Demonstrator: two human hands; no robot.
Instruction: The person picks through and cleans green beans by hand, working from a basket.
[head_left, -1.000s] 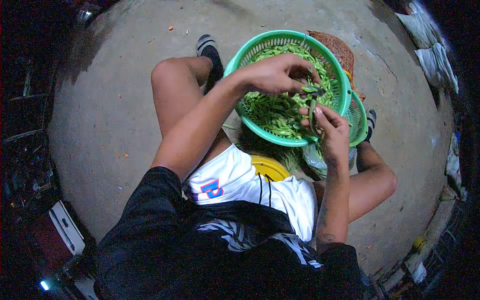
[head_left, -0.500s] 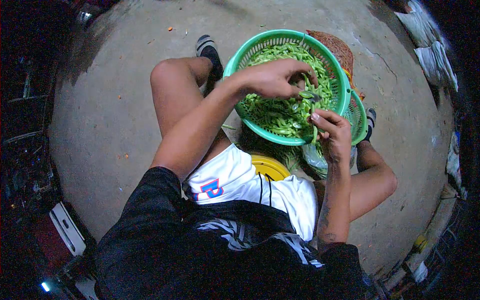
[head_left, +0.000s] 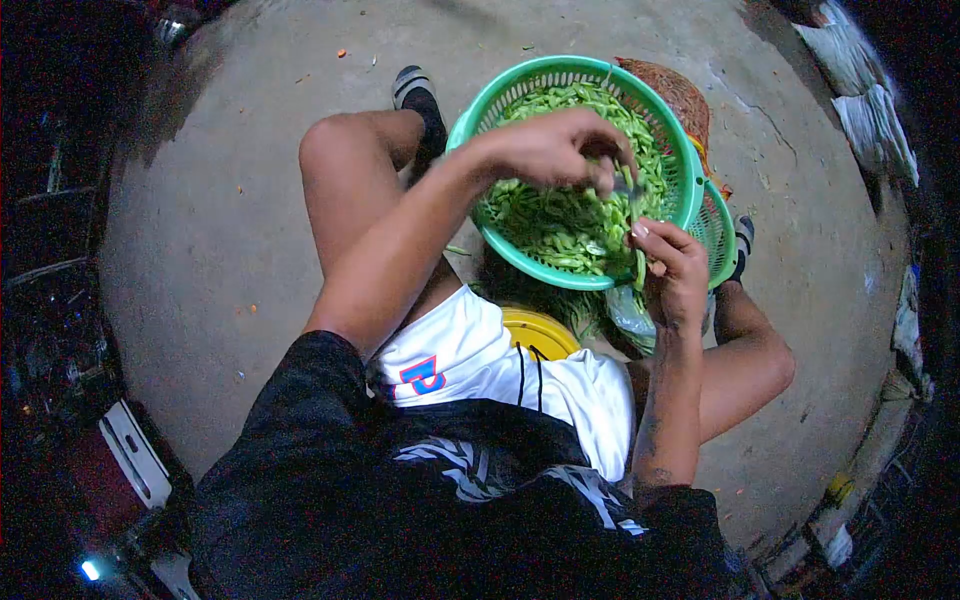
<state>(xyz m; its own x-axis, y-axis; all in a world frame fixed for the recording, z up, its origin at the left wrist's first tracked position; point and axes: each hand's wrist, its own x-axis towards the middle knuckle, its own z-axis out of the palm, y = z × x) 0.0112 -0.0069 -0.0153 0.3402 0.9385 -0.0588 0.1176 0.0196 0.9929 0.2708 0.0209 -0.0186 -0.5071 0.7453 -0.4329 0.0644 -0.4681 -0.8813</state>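
A green plastic basket (head_left: 548, 275) between my legs holds a heap of sliced green beans (head_left: 575, 100). My left hand (head_left: 560, 150) is over the basket, its fingers curled around a small knife whose grey blade (head_left: 630, 188) shows blurred. The knife's handle is hidden in the fingers. At the basket's right front edge, my right hand (head_left: 677, 268) pinches a green bean (head_left: 640, 262) between thumb and fingers. The bean's upper end reaches up to the blade.
A second green basket (head_left: 722, 245) sits beneath the first at the right. Behind them lies a reddish mesh sack (head_left: 675, 95). Near my shorts are a yellow round object (head_left: 540, 328) and a clear plastic bag (head_left: 632, 320). White sacks (head_left: 872, 125) lie at the far right.
My left hand and the knife have shifted slightly, and the blade is more blurred. The bean piece seen by the blade earlier no longer shows there. My right hand has moved slightly right.
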